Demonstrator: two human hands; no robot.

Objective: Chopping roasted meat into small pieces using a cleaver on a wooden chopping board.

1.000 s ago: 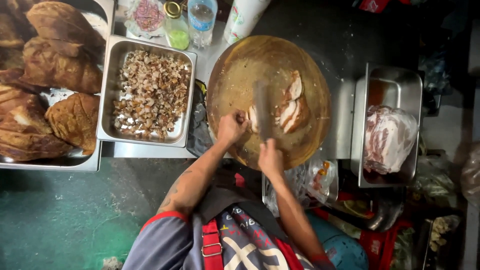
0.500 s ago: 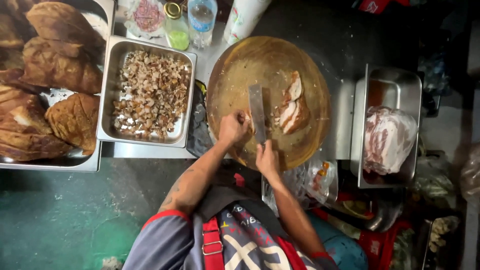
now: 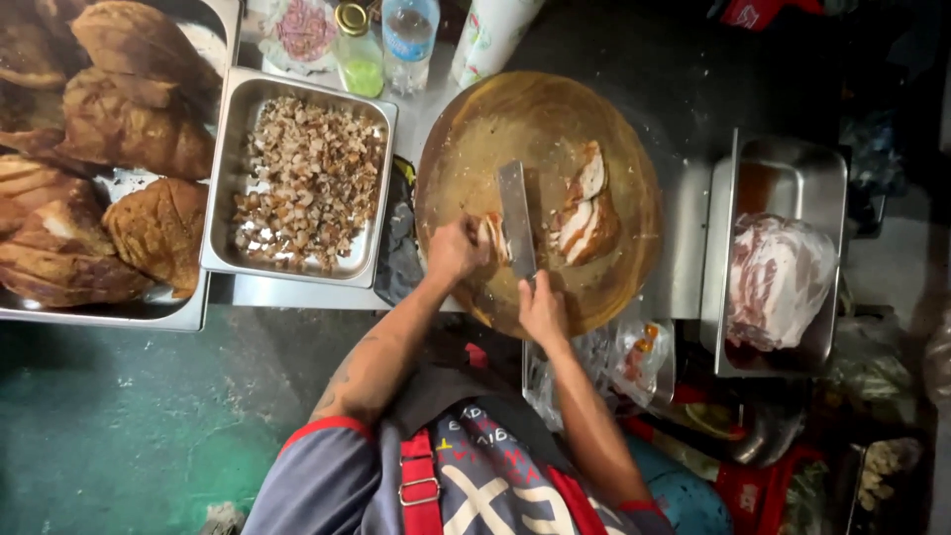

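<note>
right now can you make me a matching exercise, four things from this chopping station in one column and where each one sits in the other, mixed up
Things:
1. cleaver
2. chopped meat pieces
3. raw meat in a clear bag
4. green-filled bottle

Places:
A. in the steel tray to the right of the round board
B. on the round wooden chopping board, handle in the right hand
C. at the far edge of the counter, above the tray of pieces
D. in the steel tray just left of the round board

Pairs: 1-B, 2-D, 3-A, 4-C
</note>
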